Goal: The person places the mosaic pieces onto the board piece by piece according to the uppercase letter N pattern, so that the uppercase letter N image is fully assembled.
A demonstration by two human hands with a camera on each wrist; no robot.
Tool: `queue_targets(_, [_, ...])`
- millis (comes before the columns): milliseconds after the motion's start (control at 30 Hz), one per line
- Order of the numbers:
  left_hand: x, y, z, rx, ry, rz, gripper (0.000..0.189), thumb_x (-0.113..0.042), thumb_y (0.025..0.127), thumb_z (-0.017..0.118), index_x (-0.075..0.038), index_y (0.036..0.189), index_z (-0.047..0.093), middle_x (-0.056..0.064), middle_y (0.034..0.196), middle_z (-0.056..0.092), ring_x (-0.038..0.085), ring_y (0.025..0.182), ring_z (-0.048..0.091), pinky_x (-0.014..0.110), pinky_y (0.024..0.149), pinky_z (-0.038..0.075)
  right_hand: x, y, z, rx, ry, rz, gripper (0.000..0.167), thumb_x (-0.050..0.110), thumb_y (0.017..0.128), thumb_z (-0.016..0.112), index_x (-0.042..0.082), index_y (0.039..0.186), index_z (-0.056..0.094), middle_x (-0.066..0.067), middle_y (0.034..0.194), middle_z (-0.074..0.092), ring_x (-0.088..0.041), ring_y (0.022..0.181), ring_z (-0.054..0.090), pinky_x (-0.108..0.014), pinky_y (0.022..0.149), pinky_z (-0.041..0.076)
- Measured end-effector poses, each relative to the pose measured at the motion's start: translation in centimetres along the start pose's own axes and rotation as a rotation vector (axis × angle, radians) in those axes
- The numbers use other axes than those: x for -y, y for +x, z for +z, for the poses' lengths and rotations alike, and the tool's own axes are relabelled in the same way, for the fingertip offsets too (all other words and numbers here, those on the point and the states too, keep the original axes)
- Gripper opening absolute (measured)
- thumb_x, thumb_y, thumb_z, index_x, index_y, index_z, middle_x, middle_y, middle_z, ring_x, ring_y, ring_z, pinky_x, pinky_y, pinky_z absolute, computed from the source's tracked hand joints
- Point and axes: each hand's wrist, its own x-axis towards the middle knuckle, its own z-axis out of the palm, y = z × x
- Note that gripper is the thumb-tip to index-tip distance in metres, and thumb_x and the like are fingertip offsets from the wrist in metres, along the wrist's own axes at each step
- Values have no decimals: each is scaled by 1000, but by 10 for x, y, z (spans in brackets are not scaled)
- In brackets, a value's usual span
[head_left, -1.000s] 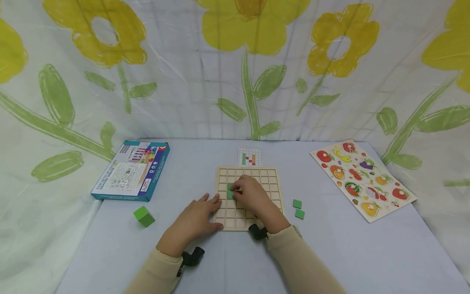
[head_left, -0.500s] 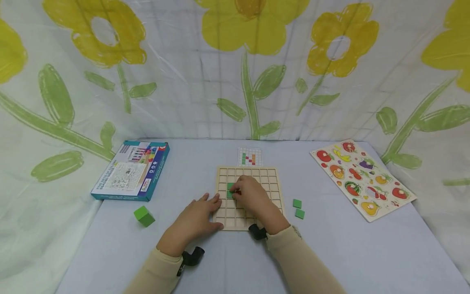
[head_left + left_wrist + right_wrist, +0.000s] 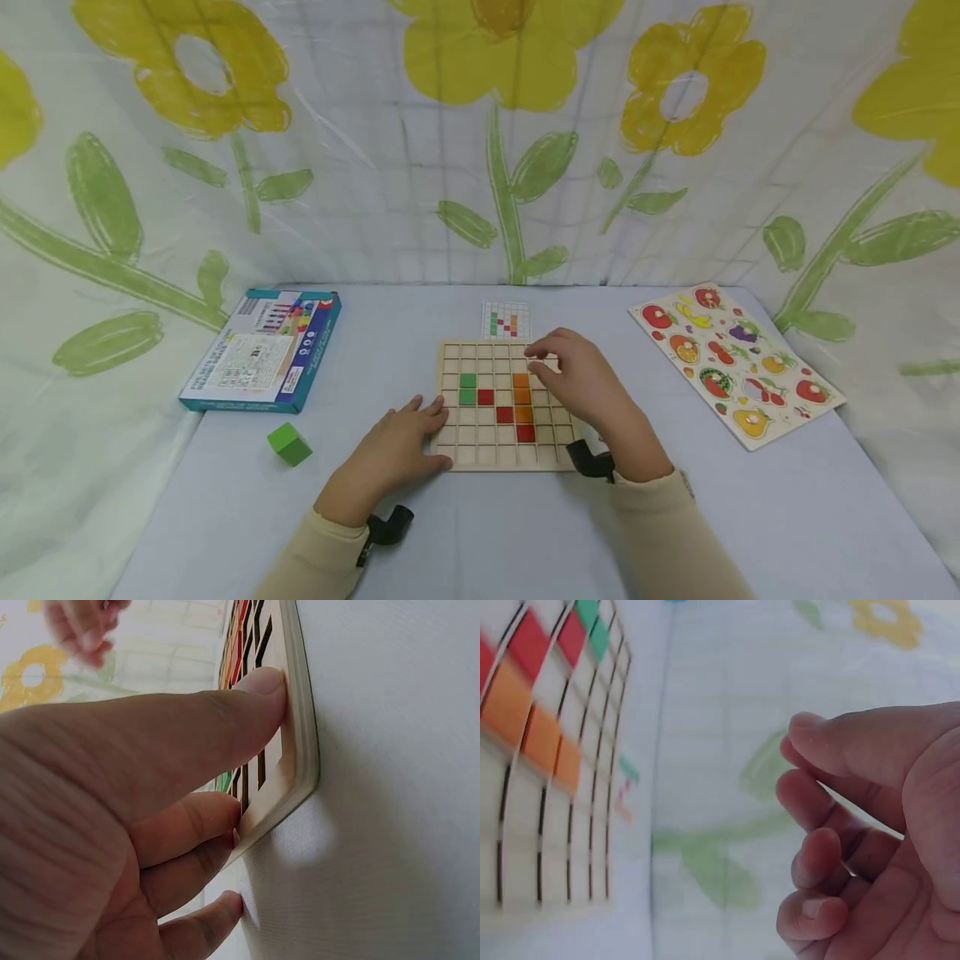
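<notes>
My left hand (image 3: 395,457) rests on the left side of a wooden grid board (image 3: 483,455), fingers spread. In the left wrist view its thumb lies on the board's corner. The board carries two green tiles (image 3: 467,388), a diagonal of red tiles (image 3: 504,414) and a column of orange tiles (image 3: 522,397). Above the board's right part hovers my right hand (image 3: 592,387), its fingers loosely bent. The right wrist view shows nothing between that thumb and fingertips.
A printed pattern card (image 3: 506,320) lies behind the board. To the left are a boxed set (image 3: 258,350) and a green cube (image 3: 288,444). A fruit puzzle board (image 3: 735,363) lies at the right. My right arm hides part of the table.
My right hand has moved right and up from the green tiles, uncovering the red and orange ones. My left hand stays put. The loose green tiles at the right are now behind my arm.
</notes>
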Motion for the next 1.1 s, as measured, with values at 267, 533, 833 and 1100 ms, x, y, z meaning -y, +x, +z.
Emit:
queue_targets(267, [1,1,1,-3,7,6,77,-34,87,93,-8,153,63,4,170,49,39,165,34,68,131,29,-62,-20,-17,49,-88,136,23,18,105,73,9,126,79,-9,119,72,-26,97,59,-40,83,54])
queue_targets(533, [1,1,2,0,12,-6,78,-34,87,93,-10,154,63,3,170,49,38,165,34,68,131,29,-96,-40,-9,179,-84,262,26,18,98,81,7,122,77,-10,114,69,-26,100,61,-45,90,57])
queue_targets(833, [1,0,2,-6,-4,4,77,-33,87,93,-10,154,63,3,170,49,38,165,34,67,132,28,-106,-45,-11,195,-96,334,23,22,95,85,7,109,75,-8,104,69,-25,94,60,-43,82,56])
queue_targets(1100, [2,0,2,-9,-4,-2,77,-34,87,93,-11,154,63,2,170,49,38,165,33,67,132,28,-105,-46,-9,170,-62,315,22,18,95,85,8,105,69,-6,97,67,-23,88,59,-36,73,50])
